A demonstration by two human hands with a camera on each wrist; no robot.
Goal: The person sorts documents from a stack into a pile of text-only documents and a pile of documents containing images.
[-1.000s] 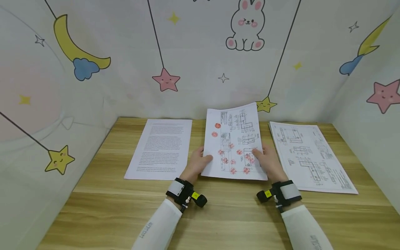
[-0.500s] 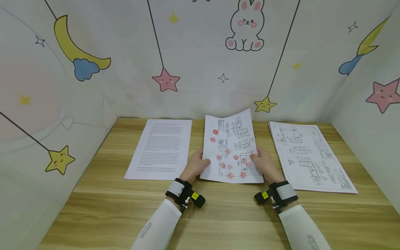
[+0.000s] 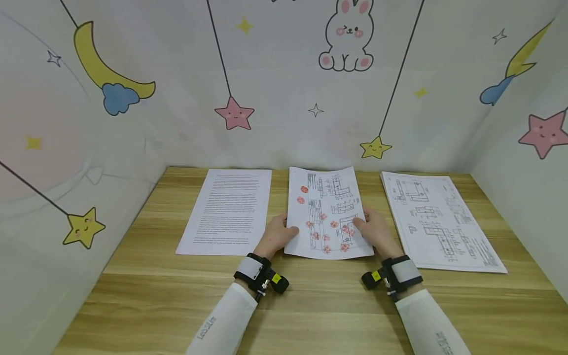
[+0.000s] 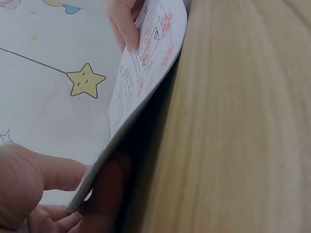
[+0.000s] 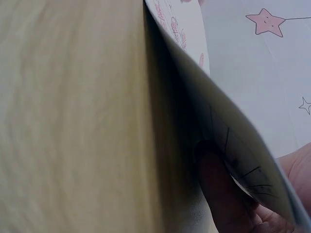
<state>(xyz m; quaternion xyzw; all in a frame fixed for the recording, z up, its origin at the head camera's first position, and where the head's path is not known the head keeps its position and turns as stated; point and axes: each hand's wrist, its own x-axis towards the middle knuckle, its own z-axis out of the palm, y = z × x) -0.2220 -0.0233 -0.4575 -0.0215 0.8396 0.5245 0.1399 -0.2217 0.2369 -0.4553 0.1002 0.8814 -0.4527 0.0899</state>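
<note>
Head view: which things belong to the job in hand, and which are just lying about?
In the job:
- red-marked papers, gripped at both sides
- left hand
- right hand
- table, as the work surface

Apparently just lying about, held by neither hand:
- typed page, left
- pile of drawings, right

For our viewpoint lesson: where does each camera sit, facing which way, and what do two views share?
Head: worn on the head, facing forward and down at stamped papers; left hand, right hand show.
Left wrist: worn there, facing across those papers; both hands show.
Right wrist: worn there, facing under their raised edge; right hand shows.
Wrist views share stamped papers and table.
</note>
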